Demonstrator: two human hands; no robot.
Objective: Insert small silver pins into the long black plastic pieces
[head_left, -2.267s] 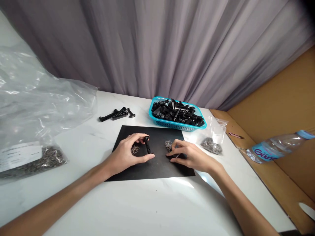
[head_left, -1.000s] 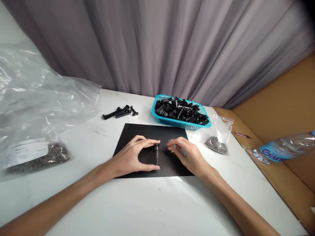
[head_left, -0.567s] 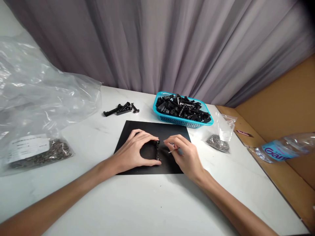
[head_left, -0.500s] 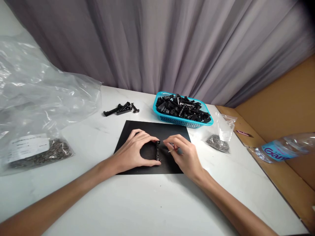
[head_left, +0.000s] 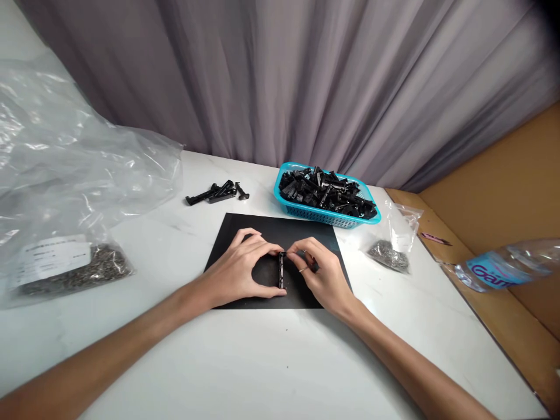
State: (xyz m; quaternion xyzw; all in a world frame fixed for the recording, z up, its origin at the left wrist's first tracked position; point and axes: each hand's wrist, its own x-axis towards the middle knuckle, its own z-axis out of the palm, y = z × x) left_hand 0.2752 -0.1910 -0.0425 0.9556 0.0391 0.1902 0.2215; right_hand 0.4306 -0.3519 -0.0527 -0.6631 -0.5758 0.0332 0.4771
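Observation:
My left hand [head_left: 242, 265] grips a narrow black plastic part [head_left: 281, 271] by its two ends, with thumb at the near end and index finger at the far end. The part is held over a black mat [head_left: 266, 224]. At its far end, the pinched fingertips of my right hand [head_left: 318, 265] meet the part. Whatever lies between those fingertips is too small or hidden to make out. A thin, light-coloured sliver shows by the right hand's curled fingers, but I cannot tell what it is.
A blue basket [head_left: 328, 219] full of black plastic parts stands behind the mat. Several loose black parts [head_left: 214, 192] lie at back left. Bags of small metal pieces rest at left [head_left: 105, 263] and right [head_left: 388, 255]. A plastic bottle [head_left: 499, 271] lies far right, by cardboard [head_left: 494, 175].
My right hand has moved slightly left, bringing its fingertips to the far end of the black part. The left hand keeps its grip almost unmoved.

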